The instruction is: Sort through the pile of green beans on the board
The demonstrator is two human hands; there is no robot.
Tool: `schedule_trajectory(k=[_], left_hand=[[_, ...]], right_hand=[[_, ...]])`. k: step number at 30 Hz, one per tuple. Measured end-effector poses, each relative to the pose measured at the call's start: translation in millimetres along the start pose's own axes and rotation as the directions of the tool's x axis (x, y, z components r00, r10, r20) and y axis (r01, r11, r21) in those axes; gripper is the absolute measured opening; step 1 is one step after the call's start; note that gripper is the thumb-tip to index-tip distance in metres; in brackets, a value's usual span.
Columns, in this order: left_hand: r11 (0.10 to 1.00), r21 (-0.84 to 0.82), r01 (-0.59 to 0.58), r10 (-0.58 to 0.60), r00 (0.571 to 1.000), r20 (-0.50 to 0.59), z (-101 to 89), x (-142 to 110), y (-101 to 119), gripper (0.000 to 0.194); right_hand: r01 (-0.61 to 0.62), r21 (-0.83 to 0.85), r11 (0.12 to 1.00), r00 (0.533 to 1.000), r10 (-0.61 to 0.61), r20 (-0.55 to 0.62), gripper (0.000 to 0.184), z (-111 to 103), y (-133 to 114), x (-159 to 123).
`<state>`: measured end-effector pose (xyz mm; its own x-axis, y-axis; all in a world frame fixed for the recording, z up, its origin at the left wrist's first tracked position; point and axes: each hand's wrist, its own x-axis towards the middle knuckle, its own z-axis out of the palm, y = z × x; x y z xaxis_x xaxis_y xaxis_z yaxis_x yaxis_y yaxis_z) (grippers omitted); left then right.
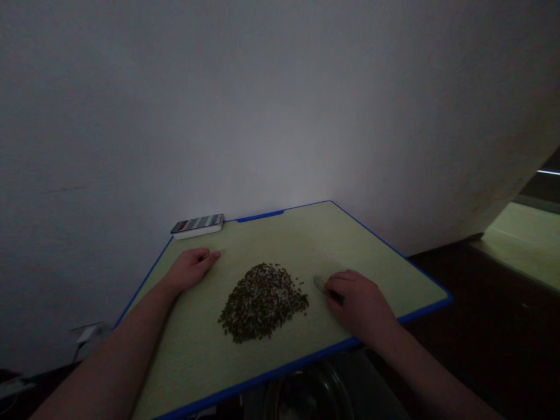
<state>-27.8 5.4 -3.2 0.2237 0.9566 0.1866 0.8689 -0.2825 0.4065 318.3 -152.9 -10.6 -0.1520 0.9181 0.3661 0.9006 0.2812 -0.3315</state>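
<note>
A low pile of small green-brown and white grains [262,303] lies on a pale yellow board with a blue rim [192,361]. To the left of the pile, my left hand [195,267] rests on the board, fingers curled in and thumb side toward the grains. I see nothing in it. My right hand [356,300] is at the right of the pile, its fingers pinched on a small grey spoon-like thing [319,283]. The rounded end of that thing points toward the pile, and the rest is hidden by my fingers. A few loose grains lie between it and the pile.
A white block-like object with a dark, striped top [198,225] sits at the board's far left corner. The wall [280,116] rises just behind the board. Below the near edge is a round shiny vessel [308,391]. A pale surface [525,239] stands at far right.
</note>
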Motion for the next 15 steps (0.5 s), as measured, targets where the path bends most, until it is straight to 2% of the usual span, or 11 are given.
schedule_trajectory(k=[4,11,15], left_hand=[[1.000,0.004,-0.007,0.007,1.000,-0.005,0.2,1,0,0.047],[1.000,-0.001,-0.005,0.005,1.000,0.008,0.8,2,-2,0.046],[1.000,0.001,-0.001,0.001,1.000,0.003,0.2,1,0,0.047]], right_hand=[[-0.026,-0.011,1.000,1.000,0.026,0.009,0.013,-6,8,-3],[0.120,0.112,0.986,0.989,-0.129,0.073,0.016,-3,-7,-8],[0.086,0.006,0.996,0.989,-0.086,0.121,0.014,-1,-9,8]])
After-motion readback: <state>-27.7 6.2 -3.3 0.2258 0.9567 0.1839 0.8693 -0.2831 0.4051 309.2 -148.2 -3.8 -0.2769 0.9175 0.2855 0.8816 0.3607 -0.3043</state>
